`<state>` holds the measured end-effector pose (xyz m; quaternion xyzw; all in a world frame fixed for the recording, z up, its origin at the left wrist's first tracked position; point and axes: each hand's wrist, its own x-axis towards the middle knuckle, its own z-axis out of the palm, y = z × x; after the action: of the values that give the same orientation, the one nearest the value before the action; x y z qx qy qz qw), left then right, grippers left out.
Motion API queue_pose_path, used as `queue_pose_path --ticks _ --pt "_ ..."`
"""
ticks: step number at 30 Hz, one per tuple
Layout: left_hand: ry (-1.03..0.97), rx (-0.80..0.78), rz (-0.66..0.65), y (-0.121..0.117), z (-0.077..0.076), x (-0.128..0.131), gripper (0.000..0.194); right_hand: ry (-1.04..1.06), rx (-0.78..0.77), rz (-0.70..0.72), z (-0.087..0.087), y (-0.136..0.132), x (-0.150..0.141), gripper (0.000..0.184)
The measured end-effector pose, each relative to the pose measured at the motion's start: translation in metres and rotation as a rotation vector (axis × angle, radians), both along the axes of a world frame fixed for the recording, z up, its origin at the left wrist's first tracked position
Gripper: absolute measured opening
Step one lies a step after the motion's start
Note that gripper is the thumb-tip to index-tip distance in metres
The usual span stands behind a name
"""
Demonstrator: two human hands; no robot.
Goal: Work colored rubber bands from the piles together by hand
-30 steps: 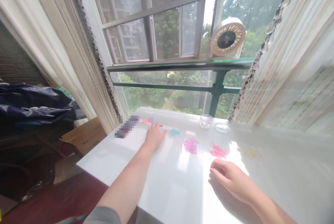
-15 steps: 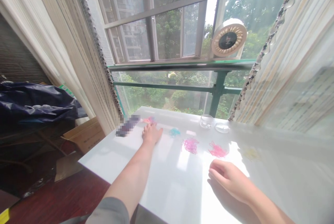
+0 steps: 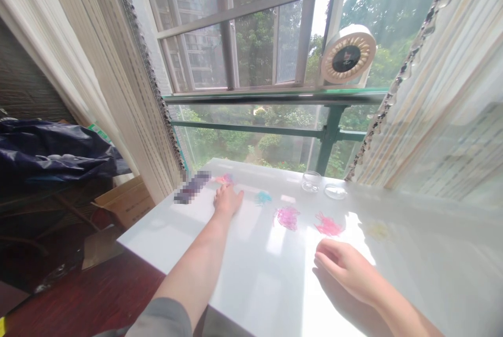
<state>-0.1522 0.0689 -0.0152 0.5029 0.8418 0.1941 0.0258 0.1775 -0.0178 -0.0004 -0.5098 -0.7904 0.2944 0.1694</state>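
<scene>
Far left on the white table (image 3: 251, 284): dark strip (image 3: 192, 188), pixelated, can't ID it, near the table edge. A careless sideways sweep could push it off. Just right of it, multicoloured pile (image 3: 223, 178), thin strands by the look of it. Left hand (image 3: 228, 199) is palm down at the pile's near side, fingers slightly spread, thumb well out, so part open. Can't tell if the fingertips have hold of any strands. Risk: fingertips drag the pile and scatter it; the hand also blocks part of the view. Next right, blue-green pile (image 3: 263, 198), on the thumb side of that hand. If the hand swings right while low, colours could mix. Then magenta pile (image 3: 286, 218), loose strands sticking out, easy to snag. Small white piece (image 3: 288, 199) sits just behind it, low contrast on the table, easy to miss. Clear round container (image 3: 310, 182) and clear shallow dish (image 3: 335, 192) are farther back; see-through in glare, so a reaching hand could clip them. Pink-red pile (image 3: 329, 225) is just beyond the right hand (image 3: 341, 266), which is loosely curled, gap between thumb and forefinger, nothing visible in it. A forward slide would smear that pile. Far right, pale yellow pile (image 3: 379, 230), washed out, easily brushed by a sleeve.
</scene>
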Motion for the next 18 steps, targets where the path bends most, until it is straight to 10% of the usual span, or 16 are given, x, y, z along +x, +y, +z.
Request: queue_pose_path --ticks 18 --pt "-0.108 0.006 -0.111 -0.014 0.007 -0.001 0.027 -0.006 -0.008 0.036 0.006 -0.001 0.001 0.026"
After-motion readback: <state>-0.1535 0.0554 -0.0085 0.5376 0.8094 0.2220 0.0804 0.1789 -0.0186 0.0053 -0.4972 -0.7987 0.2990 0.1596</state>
